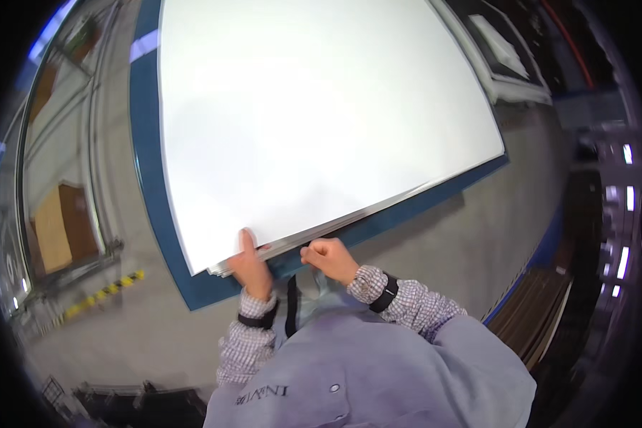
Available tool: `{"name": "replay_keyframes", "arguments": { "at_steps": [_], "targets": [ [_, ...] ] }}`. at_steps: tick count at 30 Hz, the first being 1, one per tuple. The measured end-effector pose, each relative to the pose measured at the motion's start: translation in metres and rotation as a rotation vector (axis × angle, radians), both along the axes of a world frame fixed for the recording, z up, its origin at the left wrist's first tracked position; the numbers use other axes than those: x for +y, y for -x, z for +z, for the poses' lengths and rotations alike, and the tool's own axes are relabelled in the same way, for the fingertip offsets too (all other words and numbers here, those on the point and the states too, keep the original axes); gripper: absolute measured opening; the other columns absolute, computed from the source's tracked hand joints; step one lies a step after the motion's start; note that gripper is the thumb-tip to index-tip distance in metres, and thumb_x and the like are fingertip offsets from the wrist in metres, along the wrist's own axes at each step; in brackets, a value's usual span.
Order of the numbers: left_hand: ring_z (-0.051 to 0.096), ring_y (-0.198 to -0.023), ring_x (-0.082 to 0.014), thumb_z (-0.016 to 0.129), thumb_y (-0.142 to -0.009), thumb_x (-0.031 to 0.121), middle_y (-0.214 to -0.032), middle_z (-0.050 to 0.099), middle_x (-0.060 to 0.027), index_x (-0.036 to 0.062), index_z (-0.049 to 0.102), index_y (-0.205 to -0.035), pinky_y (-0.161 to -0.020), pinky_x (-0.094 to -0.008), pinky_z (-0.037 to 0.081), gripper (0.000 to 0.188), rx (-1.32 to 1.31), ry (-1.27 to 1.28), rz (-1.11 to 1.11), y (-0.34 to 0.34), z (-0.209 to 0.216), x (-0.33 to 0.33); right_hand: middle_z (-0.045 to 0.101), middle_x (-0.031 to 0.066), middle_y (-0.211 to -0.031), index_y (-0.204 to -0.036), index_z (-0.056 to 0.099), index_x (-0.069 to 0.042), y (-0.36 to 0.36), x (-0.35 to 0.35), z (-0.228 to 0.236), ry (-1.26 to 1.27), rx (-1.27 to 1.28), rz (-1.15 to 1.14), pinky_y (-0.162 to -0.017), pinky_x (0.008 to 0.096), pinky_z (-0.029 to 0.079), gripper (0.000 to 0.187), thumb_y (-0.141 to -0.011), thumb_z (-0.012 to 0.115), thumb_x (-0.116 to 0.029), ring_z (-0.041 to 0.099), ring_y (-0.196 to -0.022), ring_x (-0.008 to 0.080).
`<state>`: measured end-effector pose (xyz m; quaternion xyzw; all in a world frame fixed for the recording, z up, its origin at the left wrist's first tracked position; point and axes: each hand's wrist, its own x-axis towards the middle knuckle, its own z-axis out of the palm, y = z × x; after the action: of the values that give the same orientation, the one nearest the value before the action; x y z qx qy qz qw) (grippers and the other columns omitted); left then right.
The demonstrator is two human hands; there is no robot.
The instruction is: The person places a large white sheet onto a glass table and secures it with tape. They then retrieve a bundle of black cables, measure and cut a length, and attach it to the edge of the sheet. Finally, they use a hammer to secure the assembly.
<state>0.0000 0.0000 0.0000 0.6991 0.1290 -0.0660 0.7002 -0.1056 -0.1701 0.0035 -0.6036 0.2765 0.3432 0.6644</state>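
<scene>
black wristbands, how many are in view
2: one band around the left sleeve, the other band around the right sleeve, both near the wrist.

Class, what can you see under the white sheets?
A blue surface shows past the left and near edges of the stack of white sheets. What lies directly beneath is covered and cannot be seen.
</scene>
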Motion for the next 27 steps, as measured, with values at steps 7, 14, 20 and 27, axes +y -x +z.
{"name": "replay_keyframes", "arguments": {
  "at_steps": [7,14,20,27],
  "targets": [
    [0.060,-0.074,-0.0152,0.050,-0.090,0.022,-0.091,0.061,-0.0070,-0.0008,0.055,-0.103,-0.057,-0.0255,0.046,0.027,0.105,0.324,0.079,0.005,0.004,0.011,0.035,0.0140,-0.134,-0.132,0.030,-0.005,0.072,-0.151,-0.042,-0.839,-0.593,-1.266,-0.103,0.0433,0.025,0.086,-0.075,0.036,-0.070,0.031,-0.125,0.0295],
    [0.058,-0.094,-0.0211,0.049,-0.090,0.027,-0.100,0.060,-0.0082,0.0010,0.052,-0.108,-0.066,-0.0366,0.052,0.032,0.310,0.244,0.244,-0.008,-0.144,0.050,0.048,0.0143,-0.123,-0.121,0.044,-0.002,0.164,-0.479,-0.034,-0.217,-0.776,-1.740,-0.097,0.0457,0.034,0.049,-0.087,0.050,-0.036,0.043,-0.114,0.0322],
    [0.061,-0.083,-0.0270,0.046,-0.088,0.024,-0.094,0.059,-0.0124,-0.0032,0.051,-0.104,-0.072,-0.0385,0.051,0.032,0.308,-0.127,0.158,-0.038,-0.162,0.207,0.051,0.0137,-0.120,-0.120,0.045,0.001,0.243,-0.525,-0.162,-0.014,-0.529,-1.733,-0.094,0.0408,0.040,0.051,-0.086,0.054,-0.037,0.048,-0.110,0.0298],
    [0.060,-0.081,-0.0243,0.058,-0.079,0.015,-0.095,0.059,-0.0124,-0.0059,0.052,-0.106,-0.069,-0.0371,0.051,0.034,0.186,-0.132,0.452,-0.044,-0.131,0.248,0.055,0.0114,-0.112,-0.116,0.049,0.002,0.280,-0.517,-0.182,0.245,-0.487,-1.496,-0.089,0.0386,0.043,0.045,-0.082,0.061,-0.027,0.052,-0.103,0.0262]
  ]
}}
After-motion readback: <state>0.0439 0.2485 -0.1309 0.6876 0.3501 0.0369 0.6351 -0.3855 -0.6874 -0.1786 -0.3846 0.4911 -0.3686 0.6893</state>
